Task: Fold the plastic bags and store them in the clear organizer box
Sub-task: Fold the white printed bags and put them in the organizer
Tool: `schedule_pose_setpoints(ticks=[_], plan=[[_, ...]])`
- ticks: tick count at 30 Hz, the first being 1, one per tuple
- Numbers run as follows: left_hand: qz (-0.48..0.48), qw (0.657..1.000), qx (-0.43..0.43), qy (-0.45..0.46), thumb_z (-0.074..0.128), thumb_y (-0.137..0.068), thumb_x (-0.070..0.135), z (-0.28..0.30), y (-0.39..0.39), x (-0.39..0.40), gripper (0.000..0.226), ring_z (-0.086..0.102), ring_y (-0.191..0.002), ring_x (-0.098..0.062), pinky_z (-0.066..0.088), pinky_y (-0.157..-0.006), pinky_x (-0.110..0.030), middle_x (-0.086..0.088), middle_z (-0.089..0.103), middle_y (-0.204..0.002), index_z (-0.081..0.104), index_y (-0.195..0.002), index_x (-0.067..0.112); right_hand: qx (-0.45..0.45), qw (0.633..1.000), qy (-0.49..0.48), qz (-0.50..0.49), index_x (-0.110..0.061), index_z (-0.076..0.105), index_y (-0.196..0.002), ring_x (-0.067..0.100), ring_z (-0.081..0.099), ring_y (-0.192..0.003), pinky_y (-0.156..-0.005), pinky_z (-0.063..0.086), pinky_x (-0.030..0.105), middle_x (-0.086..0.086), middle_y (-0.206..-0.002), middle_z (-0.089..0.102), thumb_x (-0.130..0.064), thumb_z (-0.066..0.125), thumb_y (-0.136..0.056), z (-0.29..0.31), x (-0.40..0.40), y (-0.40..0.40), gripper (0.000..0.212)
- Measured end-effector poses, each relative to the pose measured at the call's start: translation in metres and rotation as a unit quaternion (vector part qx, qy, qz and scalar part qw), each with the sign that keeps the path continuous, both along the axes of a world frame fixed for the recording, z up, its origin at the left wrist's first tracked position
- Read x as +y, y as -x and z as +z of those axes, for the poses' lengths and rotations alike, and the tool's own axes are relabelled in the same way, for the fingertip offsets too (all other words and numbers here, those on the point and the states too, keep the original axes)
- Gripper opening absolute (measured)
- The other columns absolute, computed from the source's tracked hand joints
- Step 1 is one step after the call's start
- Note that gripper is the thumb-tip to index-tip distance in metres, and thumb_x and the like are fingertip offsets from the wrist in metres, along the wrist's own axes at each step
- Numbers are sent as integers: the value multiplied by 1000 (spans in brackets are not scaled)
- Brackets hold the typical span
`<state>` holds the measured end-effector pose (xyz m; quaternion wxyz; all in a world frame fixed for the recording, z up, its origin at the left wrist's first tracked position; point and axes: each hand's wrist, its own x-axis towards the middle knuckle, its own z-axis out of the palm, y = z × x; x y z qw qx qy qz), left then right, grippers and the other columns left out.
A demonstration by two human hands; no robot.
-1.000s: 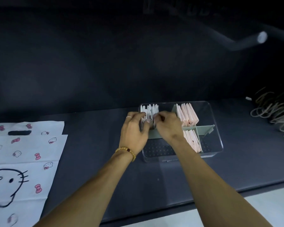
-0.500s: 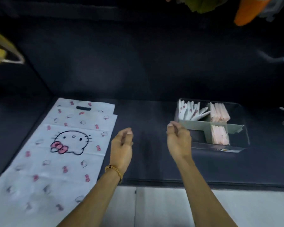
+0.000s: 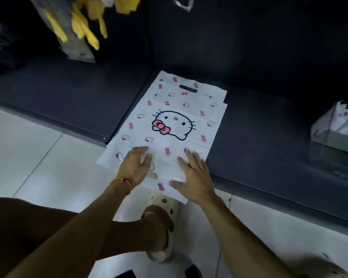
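Note:
A white plastic bag (image 3: 175,125) printed with a cat face and pink bows lies flat on the dark shelf, its near end hanging past the shelf edge; more bags seem stacked beneath it. My left hand (image 3: 134,167) rests on the bag's near left part with fingers spread. On the near right part, my right hand (image 3: 195,175) lies flat with straight fingers. The clear organizer box (image 3: 333,141) stands at the far right edge of the view, holding folded white bags behind a grey divider.
The dark shelf (image 3: 259,157) runs along a dark back wall. Yellow and grey items (image 3: 82,31) hang at the upper left. Pale floor tiles (image 3: 32,153) and my foot in a cream clog (image 3: 161,231) lie below the shelf edge.
Both hands left the organizer box and moved left onto the printed bag. The view swung left, so the box now sits at the right edge.

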<state>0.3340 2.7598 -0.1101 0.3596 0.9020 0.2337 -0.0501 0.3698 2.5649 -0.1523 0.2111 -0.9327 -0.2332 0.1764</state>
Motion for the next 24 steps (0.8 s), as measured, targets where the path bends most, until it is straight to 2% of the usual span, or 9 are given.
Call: schedule_pose_setpoints(ticks=[1,4,8,10,13,16,18,20,24], plan=[[-19,1000,4,-13,47,-97,30,-2,-1,6,40,49,-121,-24,37,-104,-32,-8,50,-135,50,-132,10,-35,998,31,29,-27,25,-150,21,-4,-148,-118,4,40,0,-161,2,-47,57,-89,-6,-2,0,72],[-65,997,12,-39,49,-96,30,-8,-4,15,42,51,-118,-24,38,-101,-31,-9,51,-133,50,-132,9,-118,990,49,65,-28,33,-147,23,8,-147,-115,18,42,2,-160,15,-32,50,-97,-12,-12,-7,53],[-110,991,24,-65,51,-94,35,-12,-11,17,46,47,-122,-25,37,-106,-36,-7,48,-137,49,-133,10,-117,983,70,123,-24,44,-141,22,19,-144,-105,32,41,0,-157,25,-28,45,-100,-4,-20,-22,41],[-128,990,11,-59,52,-92,44,-9,-11,14,51,46,-123,-25,37,-106,-36,-6,49,-137,53,-130,11,-73,993,16,96,-21,54,-133,21,32,-138,-103,37,39,-1,-149,41,-28,43,-101,8,-24,-30,34],[-176,983,-13,-43,48,-81,65,-2,-13,1,72,43,-126,-20,35,-108,-42,-2,50,-136,57,-128,12,-17,995,-93,-19,-21,67,-103,10,60,-96,-79,47,31,-13,-101,68,-23,46,-97,35,-40,-46,22],[-259,958,7,-126,48,-72,73,-1,-22,-14,81,36,-132,-16,25,-113,-38,3,47,-140,49,-135,22,12,987,-111,-120,-33,64,-71,5,49,-59,-54,37,23,-21,-57,53,-23,48,-93,58,-70,-69,30],[-264,957,17,-116,61,-75,62,-1,-30,-26,71,40,-127,-18,29,-108,-34,2,50,-136,49,-134,25,27,975,-128,-178,-32,49,-53,10,34,-50,-48,28,25,-11,-48,40,-25,50,-92,66,-96,-81,39],[-258,962,11,-89,67,-80,44,-1,-39,-39,55,50,-113,-19,39,-96,-30,0,58,-124,54,-129,22,43,958,-155,-237,-27,47,-51,7,30,-48,-48,28,25,-11,-49,37,-27,55,-92,70,-126,-88,42],[-231,972,-7,35,64,-88,24,3,-59,-72,17,62,-85,-20,46,-71,-19,-1,66,-95,67,-103,16,78,922,-177,-336,-9,66,-73,15,55,-64,-59,44,28,7,-68,63,-28,60,-91,66,-182,-82,27]])
